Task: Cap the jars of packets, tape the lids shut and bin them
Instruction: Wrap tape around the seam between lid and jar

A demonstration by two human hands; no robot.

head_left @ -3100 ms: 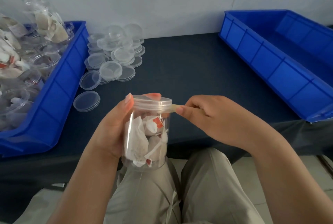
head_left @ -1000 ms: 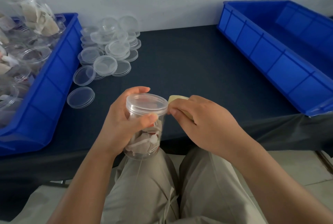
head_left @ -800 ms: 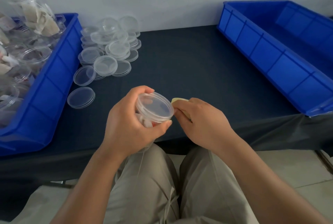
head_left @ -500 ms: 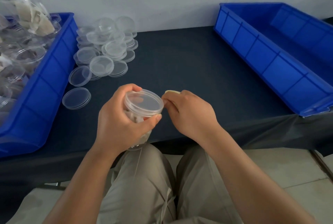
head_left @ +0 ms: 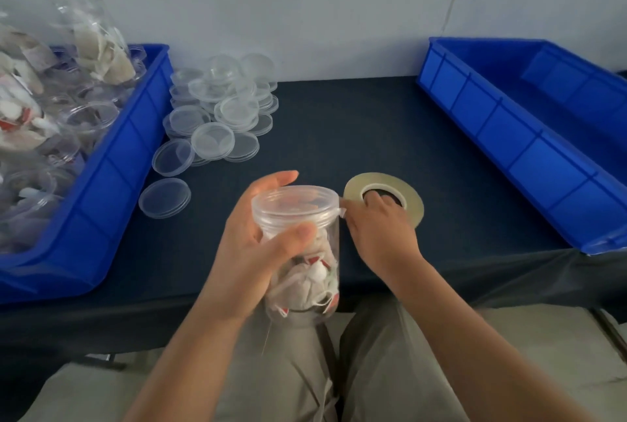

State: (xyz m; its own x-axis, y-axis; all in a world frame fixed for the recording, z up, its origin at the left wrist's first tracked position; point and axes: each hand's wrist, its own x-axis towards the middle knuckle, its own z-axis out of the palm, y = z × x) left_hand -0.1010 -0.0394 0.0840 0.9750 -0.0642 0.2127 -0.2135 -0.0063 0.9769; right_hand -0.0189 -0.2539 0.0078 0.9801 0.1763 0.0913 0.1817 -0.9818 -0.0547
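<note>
At a wall-backed dark table (head_left: 339, 123), a clear lidded plastic jar (head_left: 314, 274) is gripped near-upright, lid uppermost, by the left hand (head_left: 251, 252), a flat tan tape roll (head_left: 409, 191) hooked by the right hand (head_left: 380, 235).

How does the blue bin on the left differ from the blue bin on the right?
The left bin is heaped with clear jars of packets; the right bin shows only bare blue floor inside. Loose lids are piled right beside the left bin; none lie by the right bin. Both are blue plastic with ribbed walls and sit on the dark table.
</note>
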